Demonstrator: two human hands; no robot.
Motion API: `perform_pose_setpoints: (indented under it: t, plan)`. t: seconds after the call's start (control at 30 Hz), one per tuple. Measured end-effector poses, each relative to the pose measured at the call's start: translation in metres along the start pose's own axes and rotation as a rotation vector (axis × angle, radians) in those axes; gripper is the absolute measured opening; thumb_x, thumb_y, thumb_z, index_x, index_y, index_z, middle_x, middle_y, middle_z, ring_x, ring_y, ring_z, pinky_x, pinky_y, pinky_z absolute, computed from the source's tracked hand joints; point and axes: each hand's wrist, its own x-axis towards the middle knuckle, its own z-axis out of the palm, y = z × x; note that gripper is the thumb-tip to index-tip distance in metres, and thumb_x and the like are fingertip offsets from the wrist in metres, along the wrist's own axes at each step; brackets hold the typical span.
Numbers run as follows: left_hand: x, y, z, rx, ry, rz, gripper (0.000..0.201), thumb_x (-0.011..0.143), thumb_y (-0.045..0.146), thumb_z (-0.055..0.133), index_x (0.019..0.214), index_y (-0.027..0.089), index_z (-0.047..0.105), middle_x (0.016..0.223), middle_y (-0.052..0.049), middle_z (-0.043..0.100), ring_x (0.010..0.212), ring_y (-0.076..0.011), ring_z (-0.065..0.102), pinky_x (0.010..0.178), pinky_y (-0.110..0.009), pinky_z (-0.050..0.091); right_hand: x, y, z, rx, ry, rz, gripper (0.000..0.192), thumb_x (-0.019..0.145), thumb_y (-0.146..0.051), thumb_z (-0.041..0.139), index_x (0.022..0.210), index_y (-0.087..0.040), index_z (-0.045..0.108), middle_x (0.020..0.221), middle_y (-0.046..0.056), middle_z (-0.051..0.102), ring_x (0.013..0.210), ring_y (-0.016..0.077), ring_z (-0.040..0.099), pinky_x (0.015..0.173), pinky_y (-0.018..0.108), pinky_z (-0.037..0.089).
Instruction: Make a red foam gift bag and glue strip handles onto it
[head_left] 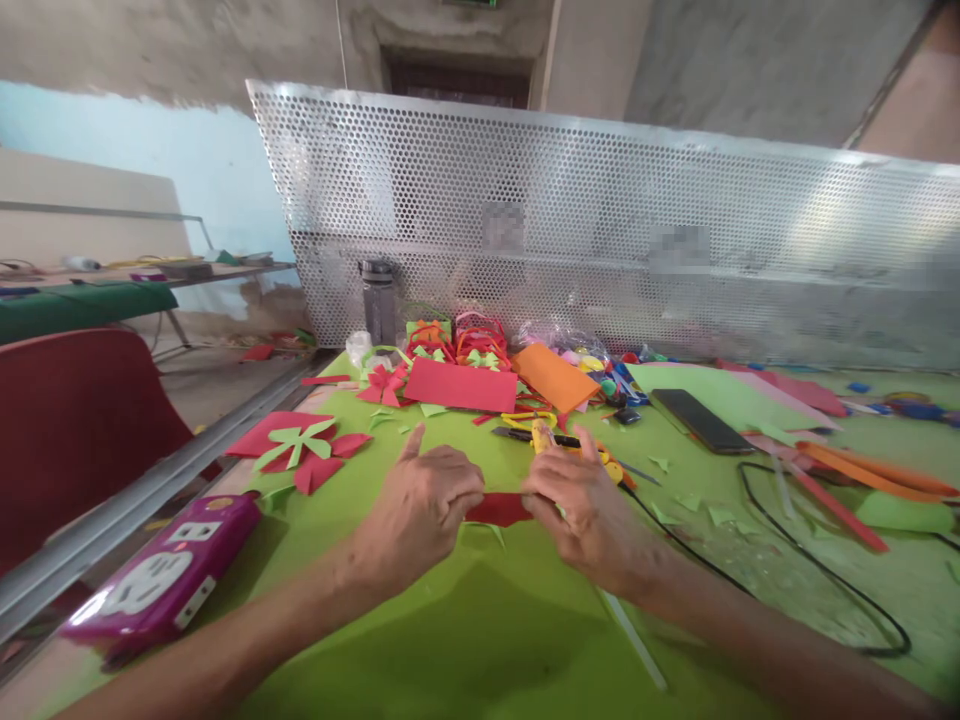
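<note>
Pinching with left hand (431, 500) and right hand (589, 505) a small flat red strip of paper-like sheet (498, 508), one end in each, over the bright-green table cover (480, 630). Best to hold both pinches level and tension even, to avoid creasing, and to steer clear of the thin translucent stick (636, 645) near the right wrist.

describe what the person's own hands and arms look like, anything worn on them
The left hand and right hand are ungloved. The left forearm and right forearm are bare, with no sleeve, watch or bracelet in view. Whether a ring is worn is too blurred to tell.
</note>
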Motion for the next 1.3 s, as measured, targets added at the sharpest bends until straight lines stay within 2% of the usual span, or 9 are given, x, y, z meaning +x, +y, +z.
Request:
perform_pose_setpoints:
  t: [0.2, 0.33, 0.53, 0.67, 0.9, 1.07, 1.3]
  plan:
    - [0.001, -0.001, 0.001, -0.032, -0.037, -0.057, 0.022, 0.085, 0.014, 0.044, 0.07, 0.02, 0.06, 0.075, 0.002, 0.063, 0.074, -0.0133, 0.057, 0.102, -0.05, 0.019, -0.002, 0.004, 0.006, 0.006, 0.016, 0.021, 0.022, 0.087, -0.01, 0.037, 0.072, -0.018, 0.052, 0.068, 0.0, 0.057, 0.069, 0.015, 0.052, 0.098, 0.047, 0.018]
    - [0.001, 0.001, 0.004, 0.023, -0.056, -0.081, 0.022, 0.086, 0.017, 0.044, 0.071, 0.02, 0.06, 0.074, 0.002, 0.063, 0.073, -0.0146, 0.057, 0.102, -0.054, 0.018, -0.002, 0.005, 0.009, -0.055, 0.034, 0.004, 0.025, 0.084, -0.006, 0.036, 0.071, -0.017, 0.053, 0.066, 0.0, 0.056, 0.067, 0.0145, 0.051, 0.096, 0.046, 0.02]
    - [-0.002, 0.009, 0.013, 0.102, -0.06, -0.003, 0.025, 0.086, 0.017, 0.043, 0.066, 0.017, 0.058, 0.065, 0.002, 0.06, 0.069, -0.0148, 0.057, 0.102, -0.054, 0.016, -0.004, -0.005, 0.015, -0.078, 0.037, -0.032, 0.025, 0.083, -0.005, 0.038, 0.07, -0.017, 0.055, 0.068, 0.001, 0.055, 0.072, 0.0155, 0.049, 0.095, 0.043, 0.023]
    - [-0.005, 0.011, 0.011, 0.127, -0.033, 0.02, 0.029, 0.086, 0.013, 0.041, 0.062, 0.017, 0.057, 0.061, 0.002, 0.059, 0.063, -0.0132, 0.056, 0.103, -0.056, 0.012, -0.006, -0.009, 0.017, -0.061, 0.035, -0.027, 0.023, 0.086, -0.01, 0.04, 0.068, -0.018, 0.053, 0.068, 0.0, 0.054, 0.071, 0.015, 0.048, 0.094, 0.042, 0.025]
    - [-0.006, 0.009, 0.009, 0.152, -0.02, 0.034, 0.028, 0.084, 0.01, 0.04, 0.063, 0.017, 0.057, 0.06, 0.002, 0.057, 0.06, -0.0138, 0.055, 0.099, -0.056, 0.022, -0.005, -0.008, 0.015, -0.077, 0.055, -0.022, 0.024, 0.083, -0.005, 0.037, 0.069, -0.019, 0.05, 0.067, 0.0, 0.054, 0.069, 0.016, 0.051, 0.094, 0.046, 0.028]
    - [-0.007, 0.012, 0.011, 0.196, 0.02, 0.088, 0.027, 0.083, 0.009, 0.04, 0.063, 0.017, 0.056, 0.059, 0.001, 0.057, 0.059, -0.0152, 0.055, 0.101, -0.058, 0.019, -0.008, -0.011, 0.019, -0.026, 0.043, -0.006, 0.017, 0.086, -0.012, 0.041, 0.078, -0.022, 0.051, 0.076, 0.001, 0.059, 0.076, 0.0188, 0.054, 0.097, 0.049, 0.027]
    - [-0.008, 0.022, 0.01, 0.165, 0.056, 0.16, 0.03, 0.083, 0.006, 0.04, 0.059, 0.016, 0.055, 0.057, 0.001, 0.059, 0.055, -0.0142, 0.056, 0.103, -0.052, 0.024, -0.011, -0.013, 0.023, -0.018, 0.021, -0.092, 0.021, 0.08, -0.004, 0.04, 0.069, -0.02, 0.047, 0.071, -0.001, 0.054, 0.073, 0.0151, 0.051, 0.099, 0.048, 0.025]
